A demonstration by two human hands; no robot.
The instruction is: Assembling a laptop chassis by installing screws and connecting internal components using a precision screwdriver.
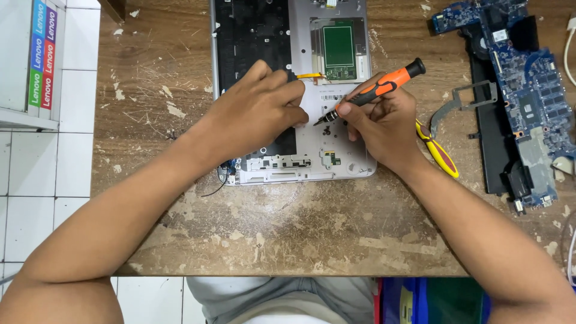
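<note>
While left hand (pixel 264 108) presses flat on the opened laptop shell (pixel 354 150), right hand (pixel 384 123) grips an orange screwdriver (pixel 375 90). Bare worn table (pixel 288 228) lies nearer; blue circuit board (pixel 528 90) crowds right edge.

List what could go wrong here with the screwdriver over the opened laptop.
The screwdriver tip sits close to the left hand fingers; a slip might jab them. It could also nick the orange ribbon cable or green board nearby. The circuit board lies near the table edge and could get knocked.
</note>
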